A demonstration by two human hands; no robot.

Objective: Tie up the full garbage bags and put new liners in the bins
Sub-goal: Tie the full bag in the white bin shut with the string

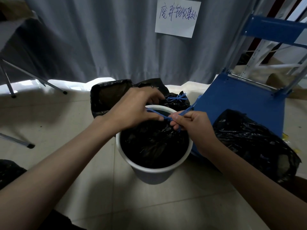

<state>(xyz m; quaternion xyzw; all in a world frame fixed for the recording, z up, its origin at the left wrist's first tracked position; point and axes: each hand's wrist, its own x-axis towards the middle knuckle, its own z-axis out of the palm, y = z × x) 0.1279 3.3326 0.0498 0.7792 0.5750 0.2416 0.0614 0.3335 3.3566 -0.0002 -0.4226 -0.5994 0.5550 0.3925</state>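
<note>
A black garbage bag (154,143) sits inside a white round bin (153,175) on the tiled floor (93,188), its glossy, crinkled mouth gathered toward the far rim by a blue drawstring (162,116). The person's left hand (132,110) pinches one strand of the drawstring between thumb and fingers above the bin's far edge, while the right hand (193,123) grips the other strand with curled fingers; the two strands cross between the hands. Just behind the bin, another black bag (177,102) lies tied shut with a blue bow, and an open black bag (109,97) stands beside it to the left. A third crumpled black bag (254,143) rests to the right, against a blue platform cart (240,103) that crowds the bin's right side. Metal legs (33,77) stand at the left. A grey curtain (99,39) hangs across the back, carrying a white paper sign (177,17) with handwritten characters.
</note>
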